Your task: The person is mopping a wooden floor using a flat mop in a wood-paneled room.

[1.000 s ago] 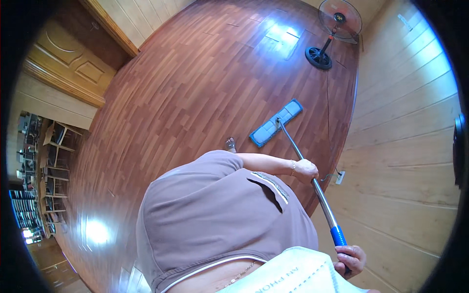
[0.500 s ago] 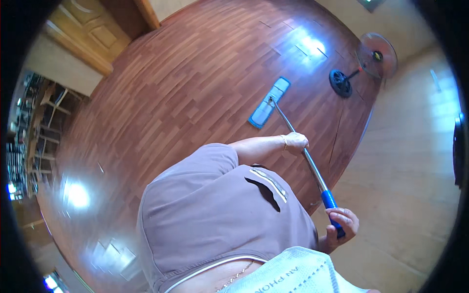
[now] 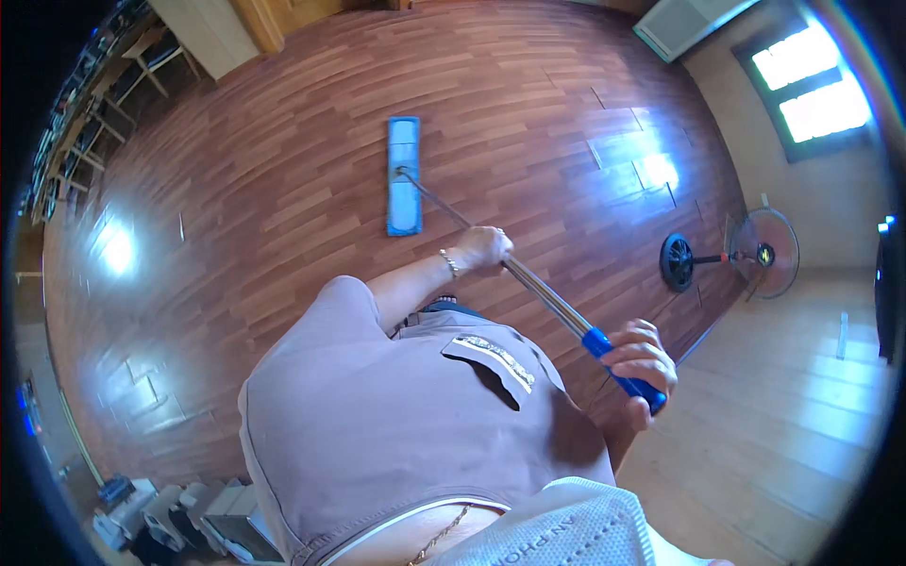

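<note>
A flat mop with a long, light-blue rectangular head (image 3: 404, 203) lies against the wooden floor ahead of me, its pole slanting back toward my right. My left hand (image 3: 483, 248), with a bracelet at the wrist, is closed round the metal pole (image 3: 547, 297) partway down. Higher up, my right hand (image 3: 644, 366) wraps round the blue grip (image 3: 604, 347) at the pole's top end. The mop head's long side points away from me.
A standing fan (image 3: 766, 253) with a round black base (image 3: 677, 262) is on the right by the wall. Wooden chairs (image 3: 142, 61) line the far left. A bright window (image 3: 810, 85) and a white cabinet-like box (image 3: 694, 24) are at the far right. Grey boxy objects (image 3: 179, 514) stand at lower left.
The mop head has swung left across the floor and turned from slanted to pointing nearly straight ahead. Both hands have kept hold and moved slightly up and left. My view has turned too.
</note>
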`<state>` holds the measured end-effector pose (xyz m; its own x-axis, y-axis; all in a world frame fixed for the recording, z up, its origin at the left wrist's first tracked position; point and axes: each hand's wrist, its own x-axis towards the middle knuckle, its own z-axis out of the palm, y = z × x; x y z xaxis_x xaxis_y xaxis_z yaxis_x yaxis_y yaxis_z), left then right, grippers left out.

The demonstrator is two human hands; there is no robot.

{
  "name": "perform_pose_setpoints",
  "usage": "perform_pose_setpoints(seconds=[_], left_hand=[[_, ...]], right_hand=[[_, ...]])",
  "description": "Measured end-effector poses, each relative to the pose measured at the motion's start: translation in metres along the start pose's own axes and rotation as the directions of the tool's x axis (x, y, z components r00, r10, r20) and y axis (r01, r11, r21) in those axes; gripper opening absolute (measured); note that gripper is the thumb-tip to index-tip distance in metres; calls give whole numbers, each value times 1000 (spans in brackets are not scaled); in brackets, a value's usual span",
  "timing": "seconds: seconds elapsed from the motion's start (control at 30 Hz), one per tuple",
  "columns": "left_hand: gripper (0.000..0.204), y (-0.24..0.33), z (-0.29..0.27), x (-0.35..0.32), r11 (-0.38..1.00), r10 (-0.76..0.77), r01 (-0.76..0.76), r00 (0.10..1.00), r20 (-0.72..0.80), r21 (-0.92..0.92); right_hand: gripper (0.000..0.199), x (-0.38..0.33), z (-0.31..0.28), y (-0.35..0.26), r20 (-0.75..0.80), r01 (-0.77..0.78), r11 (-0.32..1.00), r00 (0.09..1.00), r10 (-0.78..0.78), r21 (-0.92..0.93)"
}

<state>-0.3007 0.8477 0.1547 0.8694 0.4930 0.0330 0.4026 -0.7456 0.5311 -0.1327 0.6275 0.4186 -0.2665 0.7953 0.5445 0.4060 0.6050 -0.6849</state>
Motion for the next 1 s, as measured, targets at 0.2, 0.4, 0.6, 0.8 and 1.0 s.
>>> perform_pose_setpoints(seconds=[0.2, 0.4, 0.6, 0.8, 1.0], left_hand=[[16, -78, -21, -83, 981, -122, 147, 975, -187, 126], [29, -79, -1, -167, 825, -275, 512, 733, -622, 239], [20, -80, 48, -181, 588, -690, 791, 382, -615, -169], [13, -71, 59, -125, 635, -708, 743, 447, -548, -214], [11, -23, 56, -10, 871, -461, 468, 672, -580, -149]], right_hand=[[22, 35, 55, 65, 92, -126, 897, 991, 96, 424], [5, 45, 92, 95, 398, -291, 766, 916, 50, 573], [7, 39, 99, 115, 498, -315, 760, 867, -12, 568], [8, 26, 45, 118, 473, -303, 813, 880, 39, 497], [5, -4, -40, 122, 310, -97, 952, 951, 2, 291]])
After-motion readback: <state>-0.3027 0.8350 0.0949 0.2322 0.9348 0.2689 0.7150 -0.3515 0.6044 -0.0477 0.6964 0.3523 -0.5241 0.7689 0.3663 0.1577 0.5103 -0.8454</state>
